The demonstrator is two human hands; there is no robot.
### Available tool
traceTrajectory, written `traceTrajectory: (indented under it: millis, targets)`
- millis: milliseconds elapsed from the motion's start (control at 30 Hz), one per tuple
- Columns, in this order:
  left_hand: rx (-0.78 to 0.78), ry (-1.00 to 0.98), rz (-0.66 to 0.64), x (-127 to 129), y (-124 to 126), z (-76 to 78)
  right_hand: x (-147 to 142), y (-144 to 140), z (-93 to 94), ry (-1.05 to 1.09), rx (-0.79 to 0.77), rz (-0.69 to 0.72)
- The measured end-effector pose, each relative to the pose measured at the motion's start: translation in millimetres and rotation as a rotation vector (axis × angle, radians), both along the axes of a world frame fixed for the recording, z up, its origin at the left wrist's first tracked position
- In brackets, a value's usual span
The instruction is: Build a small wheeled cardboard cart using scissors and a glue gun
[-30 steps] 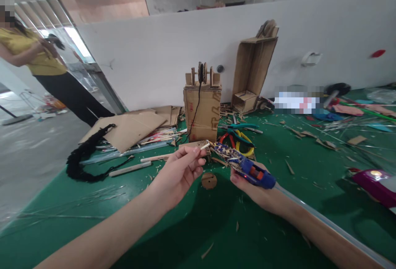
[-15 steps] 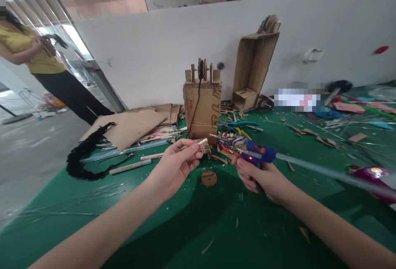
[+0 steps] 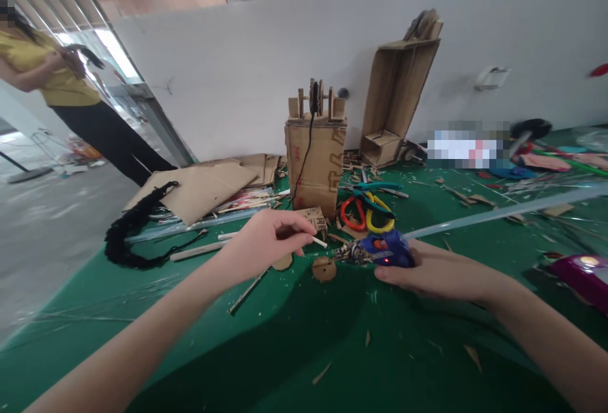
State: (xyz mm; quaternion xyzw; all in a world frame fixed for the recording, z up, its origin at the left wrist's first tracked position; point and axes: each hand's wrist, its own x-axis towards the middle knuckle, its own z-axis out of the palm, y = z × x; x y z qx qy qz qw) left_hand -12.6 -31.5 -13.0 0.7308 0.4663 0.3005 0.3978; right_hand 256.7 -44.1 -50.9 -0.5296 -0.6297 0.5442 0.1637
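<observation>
Between thumb and fingers, my left hand [image 3: 266, 242] pinches a short pale stick [image 3: 320, 242], its free end pointing right and down. My right hand [image 3: 408, 267] is wrapped round a blue hot glue gun [image 3: 389, 249] with a lit red light and a long clear glue stick [image 3: 475, 215] out of its back. The gun's nozzle, crusted with scraps, points left near the pale stick's tip, above a round cardboard disc [image 3: 323, 270] on the green table. A second disc [image 3: 282, 263] lies partly under my left hand.
A cardboard box with a wheel and black cord [image 3: 313, 159] stands behind my hands. Scissors with red and yellow handles [image 3: 354, 211], cardboard sheets [image 3: 204, 188] and a black fuzzy strand [image 3: 121, 242] lie around. A taller cardboard frame [image 3: 399, 93] leans on the wall. A person [image 3: 71, 83] stands left.
My right hand has lowered and turned the glue gun, bringing its nozzle down near the disc. My left hand has tilted the pale stick downward. The scissors' handles and second disc now show.
</observation>
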Motion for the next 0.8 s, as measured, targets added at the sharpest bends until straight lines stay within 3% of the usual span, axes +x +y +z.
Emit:
traceTrajectory:
  millis: [300, 800]
  targets:
    - [0.100, 0.077, -0.037, 3, -2, -14.7, 0, 2, 1.2, -0.141, 0.145, 0.187]
    - [0.034, 0.415, -0.155, 5, 0, -20.6, -6, -3, 14.2, -0.294, 0.074, 0.230]
